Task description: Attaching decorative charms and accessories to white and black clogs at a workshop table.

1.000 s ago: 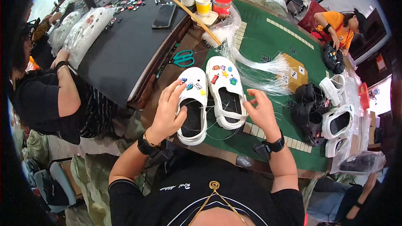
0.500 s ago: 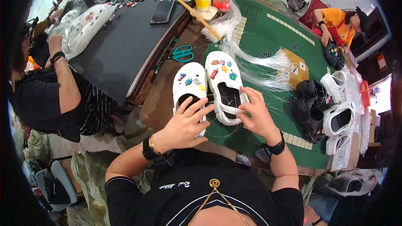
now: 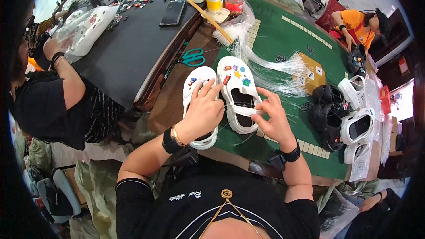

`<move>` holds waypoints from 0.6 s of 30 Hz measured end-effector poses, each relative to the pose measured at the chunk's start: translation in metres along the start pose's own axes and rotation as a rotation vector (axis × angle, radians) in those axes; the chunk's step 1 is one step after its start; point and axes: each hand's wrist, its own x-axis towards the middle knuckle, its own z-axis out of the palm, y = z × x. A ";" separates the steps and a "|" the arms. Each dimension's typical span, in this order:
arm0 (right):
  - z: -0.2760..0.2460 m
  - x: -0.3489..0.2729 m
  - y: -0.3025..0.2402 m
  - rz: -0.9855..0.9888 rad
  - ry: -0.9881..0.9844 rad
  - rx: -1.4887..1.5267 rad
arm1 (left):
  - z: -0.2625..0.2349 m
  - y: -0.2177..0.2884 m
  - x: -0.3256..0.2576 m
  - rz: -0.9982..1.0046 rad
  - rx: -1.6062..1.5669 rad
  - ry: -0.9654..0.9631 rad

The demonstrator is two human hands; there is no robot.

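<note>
1. Moved since the frame half a second ago: left hand (image 3: 201, 115), shifted farther out from the mouth of the left clog (image 3: 199, 74) onto its upper, now covering most of the charms (image 3: 191, 81) there.
2. Right hand (image 3: 273, 117): little changed, at the right side of the right clog (image 3: 237, 85).
3. Governing relation: the right clog's heel strap (image 3: 243, 110) crosses its mouth left to right, just left of the right fingertips; the right hand appears nearer.
4. Long axis, right clog: near to far, toe far and leaning slightly left. Left clog lies just beside it.
5. Left grip: fingers extended and apart, nothing seen held. Right grip: thumb and fingertips at the strap's right end; whether clamped, I cannot tell.
6. Location: both clogs at the near side of the green-topped counter (image 3: 287, 42), scissors (image 3: 193, 63) beyond to the left.
</note>
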 end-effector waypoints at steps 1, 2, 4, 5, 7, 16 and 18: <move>0.000 -0.001 0.001 0.008 -0.003 -0.014 | -0.001 -0.004 0.003 0.003 -0.001 0.000; 0.000 -0.002 0.002 0.016 -0.006 -0.026 | -0.005 -0.011 0.005 -0.054 -0.258 0.020; 0.000 -0.007 0.007 0.034 0.009 -0.046 | -0.020 -0.015 0.013 -0.263 -0.721 0.042; -0.001 -0.009 0.011 0.043 0.020 -0.064 | -0.036 -0.019 0.018 -0.437 -0.941 -0.092; 0.000 -0.014 0.017 0.054 0.025 -0.070 | -0.062 -0.021 0.021 -0.593 -1.488 -0.096; -0.003 -0.017 0.019 0.070 -0.031 -0.078 | -0.053 -0.045 0.000 -0.706 -1.965 -0.042; -0.010 -0.012 0.018 0.070 -0.064 -0.076 | -0.050 -0.047 -0.006 -0.709 -1.945 -0.025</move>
